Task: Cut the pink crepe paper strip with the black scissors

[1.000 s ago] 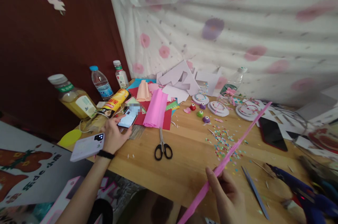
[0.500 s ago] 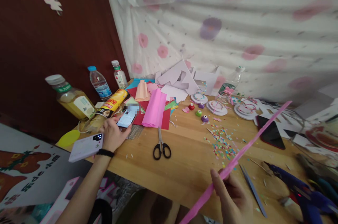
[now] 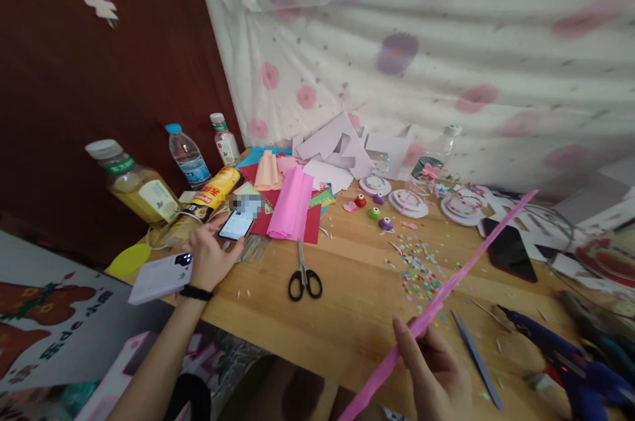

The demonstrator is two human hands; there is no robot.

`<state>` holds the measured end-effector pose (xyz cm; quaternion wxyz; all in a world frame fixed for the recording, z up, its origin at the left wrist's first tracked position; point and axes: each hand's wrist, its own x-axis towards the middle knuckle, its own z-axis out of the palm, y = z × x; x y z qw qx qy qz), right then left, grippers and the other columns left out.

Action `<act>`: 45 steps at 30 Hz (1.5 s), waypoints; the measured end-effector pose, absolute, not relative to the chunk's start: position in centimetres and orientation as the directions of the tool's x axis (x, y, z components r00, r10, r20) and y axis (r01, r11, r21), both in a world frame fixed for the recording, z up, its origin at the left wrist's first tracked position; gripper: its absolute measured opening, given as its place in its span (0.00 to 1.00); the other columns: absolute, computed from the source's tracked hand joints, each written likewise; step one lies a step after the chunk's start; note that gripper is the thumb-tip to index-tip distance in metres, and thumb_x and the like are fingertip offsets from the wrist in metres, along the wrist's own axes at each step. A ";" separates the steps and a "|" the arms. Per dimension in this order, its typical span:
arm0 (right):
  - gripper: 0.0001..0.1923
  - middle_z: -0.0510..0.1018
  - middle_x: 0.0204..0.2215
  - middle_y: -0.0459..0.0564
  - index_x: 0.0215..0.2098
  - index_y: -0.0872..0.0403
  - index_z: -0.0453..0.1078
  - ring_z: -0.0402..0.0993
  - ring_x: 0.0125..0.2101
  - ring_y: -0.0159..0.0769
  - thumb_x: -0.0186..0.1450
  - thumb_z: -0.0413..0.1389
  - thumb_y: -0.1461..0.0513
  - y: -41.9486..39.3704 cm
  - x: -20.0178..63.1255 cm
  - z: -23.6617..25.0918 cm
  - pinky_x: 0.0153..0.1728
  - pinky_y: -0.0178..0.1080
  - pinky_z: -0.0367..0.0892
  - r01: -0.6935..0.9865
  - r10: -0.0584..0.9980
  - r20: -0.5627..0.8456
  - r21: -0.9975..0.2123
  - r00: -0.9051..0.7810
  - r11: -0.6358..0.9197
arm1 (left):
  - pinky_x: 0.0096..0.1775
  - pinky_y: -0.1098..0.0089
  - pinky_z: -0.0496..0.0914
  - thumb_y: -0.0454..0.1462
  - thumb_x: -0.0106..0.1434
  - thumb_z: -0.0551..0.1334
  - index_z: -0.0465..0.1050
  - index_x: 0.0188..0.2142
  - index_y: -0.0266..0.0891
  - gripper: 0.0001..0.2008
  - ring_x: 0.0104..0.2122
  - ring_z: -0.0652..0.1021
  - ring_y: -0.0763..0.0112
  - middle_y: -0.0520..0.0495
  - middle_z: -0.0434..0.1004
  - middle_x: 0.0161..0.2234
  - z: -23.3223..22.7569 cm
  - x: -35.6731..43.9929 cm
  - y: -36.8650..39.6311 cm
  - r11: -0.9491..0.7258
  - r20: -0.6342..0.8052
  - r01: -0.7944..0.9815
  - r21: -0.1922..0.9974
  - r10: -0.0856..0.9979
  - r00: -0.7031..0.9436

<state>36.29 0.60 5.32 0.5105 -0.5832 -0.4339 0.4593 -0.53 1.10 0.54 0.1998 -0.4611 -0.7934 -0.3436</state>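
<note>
My right hand (image 3: 431, 365) pinches a long, narrow strip of pink crepe paper (image 3: 456, 282) between thumb and fingers. The strip slants from the bottom edge up to the right, above the table. At the left, my left hand (image 3: 213, 255) is at the lower edge of a phone with a lit screen (image 3: 236, 224), its thumb and fingers spread apart; whether the fingertips touch the phone is hard to see. A roll of pink crepe paper (image 3: 292, 206) lies right of that phone, with black-handled scissors (image 3: 303, 275) below it. Tweezers (image 3: 476, 358) rest beside my right hand.
A white power bank-like block (image 3: 159, 279) lies by my left wrist. Several bottles, including one with a blue cap (image 3: 187, 156), stand at the left. Colourful confetti (image 3: 419, 269), a dark phone (image 3: 510, 252) and a blue glue gun (image 3: 560, 348) are on the right.
My left hand has shifted slightly left, and its thumb has drawn back a little from the lit phone. The pink strip's far end has dipped slightly left.
</note>
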 end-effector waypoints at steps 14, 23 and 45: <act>0.23 0.66 0.19 0.42 0.22 0.54 0.72 0.60 0.23 0.32 0.51 0.67 0.44 0.5 35.9 5.6 0.24 0.33 0.58 0.023 0.975 -0.088 -0.995 0.203 -0.095 | 0.47 0.49 0.60 0.47 0.57 0.64 0.59 0.45 0.39 0.22 0.48 0.72 0.41 0.34 0.77 0.46 0.9 0.2 0.8 0.375 0.637 0.890 0.261 0.625 -0.451; 0.21 0.69 0.19 0.43 0.23 0.53 0.74 0.64 0.24 0.35 0.51 0.68 0.45 0.4 35.5 5.9 0.25 0.34 0.64 -0.013 0.976 -0.114 -0.994 0.184 -0.113 | 0.45 0.50 0.58 0.47 0.56 0.63 0.62 0.44 0.38 0.21 0.46 0.73 0.41 0.35 0.78 0.42 1.2 0.6 0.8 0.399 0.632 0.889 0.226 0.635 -0.445; 0.19 0.74 0.20 0.44 0.23 0.53 0.76 0.69 0.26 0.37 0.49 0.69 0.47 0.2 35.2 6.2 0.27 0.34 0.67 -0.068 0.968 -0.149 -0.988 0.201 -0.138 | 0.44 0.50 0.59 0.46 0.56 0.62 0.60 0.40 0.40 0.18 0.46 0.73 0.42 0.36 0.76 0.40 1.4 0.6 0.6 0.399 0.620 0.865 0.304 0.607 -0.497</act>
